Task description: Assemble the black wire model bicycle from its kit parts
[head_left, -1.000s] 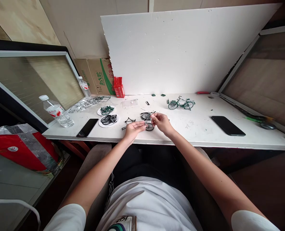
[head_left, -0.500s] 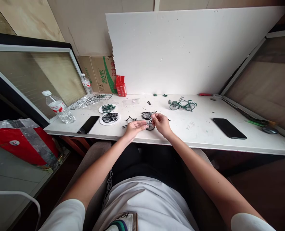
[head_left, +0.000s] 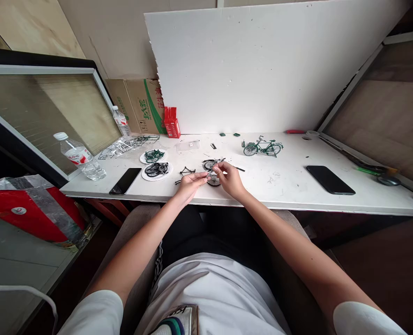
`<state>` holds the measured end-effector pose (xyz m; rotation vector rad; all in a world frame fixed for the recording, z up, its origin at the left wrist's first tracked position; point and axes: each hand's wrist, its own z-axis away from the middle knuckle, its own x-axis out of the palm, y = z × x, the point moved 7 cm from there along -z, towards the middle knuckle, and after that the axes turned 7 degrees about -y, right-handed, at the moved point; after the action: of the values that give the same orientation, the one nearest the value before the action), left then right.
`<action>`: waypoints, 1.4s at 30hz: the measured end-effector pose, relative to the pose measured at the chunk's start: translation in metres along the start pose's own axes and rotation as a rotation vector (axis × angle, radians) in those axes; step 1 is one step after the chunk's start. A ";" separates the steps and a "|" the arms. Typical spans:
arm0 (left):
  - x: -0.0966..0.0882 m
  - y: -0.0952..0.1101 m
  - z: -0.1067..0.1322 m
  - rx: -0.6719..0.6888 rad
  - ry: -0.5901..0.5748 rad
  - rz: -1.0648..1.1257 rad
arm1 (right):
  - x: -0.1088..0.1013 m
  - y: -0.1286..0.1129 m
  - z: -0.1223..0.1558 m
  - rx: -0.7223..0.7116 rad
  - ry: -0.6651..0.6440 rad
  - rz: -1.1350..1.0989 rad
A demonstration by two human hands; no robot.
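Note:
My left hand [head_left: 189,185] is closed in a pinch at the front middle of the table, its fingertips beside a small black spoked wheel [head_left: 214,180]. My right hand [head_left: 231,179] pinches with thumb and forefinger just above that wheel, close to the left fingertips. What either hand holds is too small to make out. Behind the fingers lie more black model bicycle parts [head_left: 210,164], including a second wheel. A black bicycle frame piece [head_left: 187,170] rests left of them, partly behind my left hand. A finished-looking green model bicycle [head_left: 263,148] stands upright farther back on the right.
Paper plates hold black parts [head_left: 156,170] and green parts [head_left: 154,156]. Phones lie at left [head_left: 125,181] and right [head_left: 330,180]. A water bottle [head_left: 81,157], part sprues [head_left: 128,146], a red box [head_left: 172,123] and a white board [head_left: 262,70] surround the white table [head_left: 279,188].
My left fingers have drawn together into a pinch near the wheel. My right fingertips have lowered slightly and shifted left. The camera view has shifted a little.

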<state>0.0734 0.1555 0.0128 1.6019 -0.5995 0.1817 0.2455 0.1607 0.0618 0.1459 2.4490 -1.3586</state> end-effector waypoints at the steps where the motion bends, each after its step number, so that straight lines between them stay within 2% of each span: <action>1: -0.001 -0.001 0.000 0.003 0.002 0.005 | 0.000 -0.001 0.000 -0.008 0.003 0.009; 9: -0.008 -0.004 -0.003 0.015 0.013 -0.009 | 0.001 -0.001 0.001 -0.077 0.023 0.134; 14: -0.006 -0.004 -0.001 -0.024 -0.010 0.026 | 0.003 -0.003 0.004 -0.097 0.030 0.126; 23: 0.005 -0.003 -0.001 -0.089 -0.171 0.037 | 0.005 -0.006 0.006 -0.116 0.031 0.092; 26: 0.007 -0.001 0.000 -0.094 -0.191 0.039 | 0.005 -0.009 0.007 -0.144 0.036 0.134; 33: 0.003 -0.002 0.001 -0.100 -0.142 0.062 | 0.004 -0.013 0.007 -0.173 0.017 0.157; 42: -0.003 -0.003 0.000 -0.019 -0.083 0.036 | 0.005 -0.012 0.006 -0.231 -0.004 0.295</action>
<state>0.0725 0.1568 0.0089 1.5866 -0.6929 0.1364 0.2390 0.1491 0.0667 0.4271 2.4408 -0.9454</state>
